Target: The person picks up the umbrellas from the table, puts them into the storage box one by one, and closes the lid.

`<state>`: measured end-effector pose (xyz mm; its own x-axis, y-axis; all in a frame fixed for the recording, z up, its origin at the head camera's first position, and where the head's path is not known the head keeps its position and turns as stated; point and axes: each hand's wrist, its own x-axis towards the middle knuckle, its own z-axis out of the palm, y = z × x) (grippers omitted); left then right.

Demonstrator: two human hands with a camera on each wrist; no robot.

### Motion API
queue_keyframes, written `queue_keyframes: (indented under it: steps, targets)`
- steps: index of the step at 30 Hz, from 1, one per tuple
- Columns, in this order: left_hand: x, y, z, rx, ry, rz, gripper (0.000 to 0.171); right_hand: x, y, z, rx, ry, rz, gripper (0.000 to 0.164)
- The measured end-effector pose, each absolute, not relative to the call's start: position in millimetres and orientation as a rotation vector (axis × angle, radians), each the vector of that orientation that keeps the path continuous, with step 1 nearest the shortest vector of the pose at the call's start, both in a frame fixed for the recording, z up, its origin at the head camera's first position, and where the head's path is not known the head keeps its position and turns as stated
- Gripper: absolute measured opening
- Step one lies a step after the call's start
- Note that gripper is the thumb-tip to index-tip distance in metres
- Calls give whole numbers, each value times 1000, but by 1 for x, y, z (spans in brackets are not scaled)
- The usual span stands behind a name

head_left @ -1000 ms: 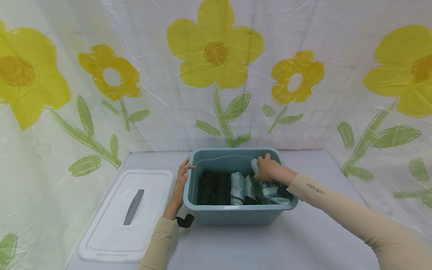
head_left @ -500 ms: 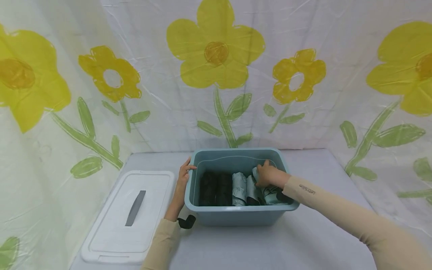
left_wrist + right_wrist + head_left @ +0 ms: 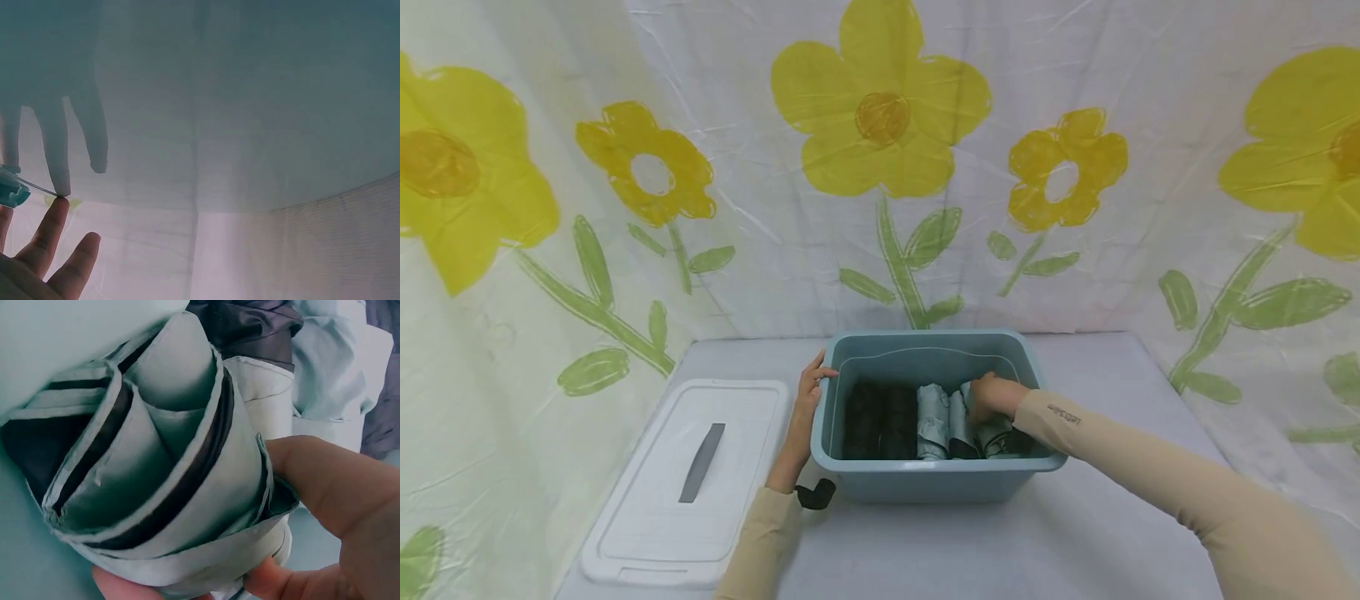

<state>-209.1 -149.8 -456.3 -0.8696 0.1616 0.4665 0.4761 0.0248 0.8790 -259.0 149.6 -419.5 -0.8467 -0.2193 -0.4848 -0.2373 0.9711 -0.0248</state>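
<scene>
A blue-grey plastic bin (image 3: pixel 917 483) stands on the table with rolled cloth bundles in a row inside. Two black rolls (image 3: pixel 898 421) lie at the left, then a pale blue-grey roll (image 3: pixel 932 421). My right hand (image 3: pixel 992 396) reaches into the bin's right end. In the right wrist view, its thumb and fingers grip a pale green rolled cloth (image 3: pixel 240 469) with black layers showing at its end. My left hand (image 3: pixel 807 392) touches the bin's left rim, its fingers spread along the glossy outer wall (image 3: pixel 250 125) in the left wrist view.
A white lid (image 3: pixel 647 475) with a grey handle (image 3: pixel 702 462) lies flat on the table (image 3: pixel 910 550), left of the bin. Behind the table hangs a curtain (image 3: pixel 775 275) printed with yellow flowers. A black strap piece (image 3: pixel 816 493) sticks out at the left wrist.
My right hand has moved down and slightly left into the bin, lowering the pale roll beside the others. The left hand stays at the rim.
</scene>
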Motion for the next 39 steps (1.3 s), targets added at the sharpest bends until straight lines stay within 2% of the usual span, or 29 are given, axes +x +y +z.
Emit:
queue_keyframes:
  steps: [4, 11, 19, 31, 39]
  targets:
    - [-209, -149, -456, -670, -2060, -1920, 34, -262, 151, -423, -306, 2601, 46, 66]
    - [-208, -149, -456, -681, -2062, -1914, 34, -260, 149, -421, -312, 2575, 145, 39]
    - [-206, -148, -452, -660, -2065, -1922, 34, -257, 149, -408, -361, 2538, 192, 31]
    - [-200, -155, -448, -650, -2204, -1831, 38, -260, 167, -385, -493, 2427, 29, 36]
    - [-194, -160, -446, -618, -2303, -1681, 40, -251, 177, -363, -586, 2449, -95, 51]
